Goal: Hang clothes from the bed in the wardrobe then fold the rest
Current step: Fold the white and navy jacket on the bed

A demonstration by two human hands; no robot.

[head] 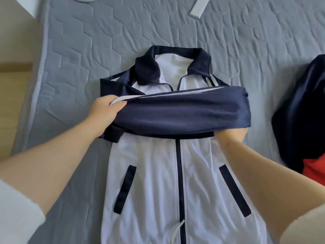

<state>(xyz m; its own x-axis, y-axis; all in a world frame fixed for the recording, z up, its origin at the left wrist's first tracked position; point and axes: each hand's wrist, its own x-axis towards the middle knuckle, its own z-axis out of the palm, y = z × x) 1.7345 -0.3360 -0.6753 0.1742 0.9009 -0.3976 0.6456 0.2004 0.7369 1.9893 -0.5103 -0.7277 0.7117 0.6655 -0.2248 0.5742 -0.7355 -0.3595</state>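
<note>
A white track jacket point(158, 173) with a navy collar, zip and pocket trims lies face up on the grey quilted bed point(79, 50). Its navy sleeve point(184, 111) stretches across the chest, from one side to the other. My left hand point(103, 115) pinches the sleeve's cuff end at the left. At the sleeve's right end my right hand point(232, 136) sits under the fabric, its fingers mostly hidden by the cloth.
A dark navy garment point(302, 111) lies heaped at the bed's right edge, with red cloth point(314, 168) below it. A white flat strip point(200, 7) lies near the top of the bed. A wooden floor point(12, 81) shows left of the mattress.
</note>
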